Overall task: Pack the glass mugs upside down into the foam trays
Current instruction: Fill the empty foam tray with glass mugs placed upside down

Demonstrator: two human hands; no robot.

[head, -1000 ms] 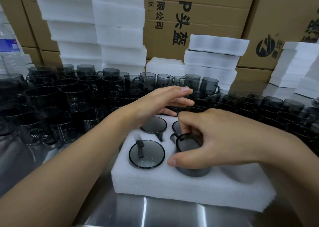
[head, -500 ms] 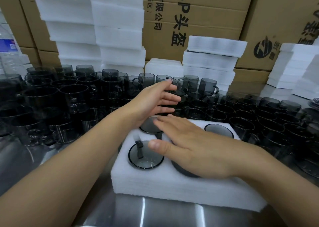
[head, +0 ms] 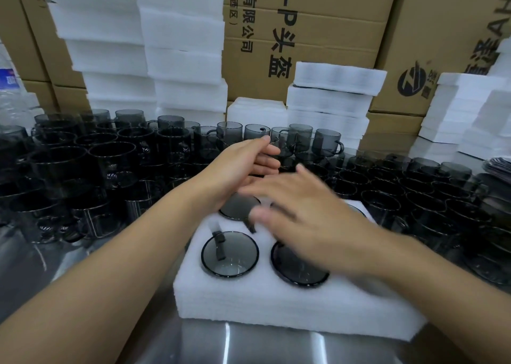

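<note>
At the centre of the steel table, a white foam tray is sitting with smoky glass mugs resting upside down in its pockets at 7, 5 and 11 o'clock. I am holding my right hand, blurred, flat and open above the tray's middle, gripping nothing. My left hand is hovering at 12 o'clock, fingers loosely straight and empty, just beside the loose mugs crowding the table from 9 to 3 o'clock.
</note>
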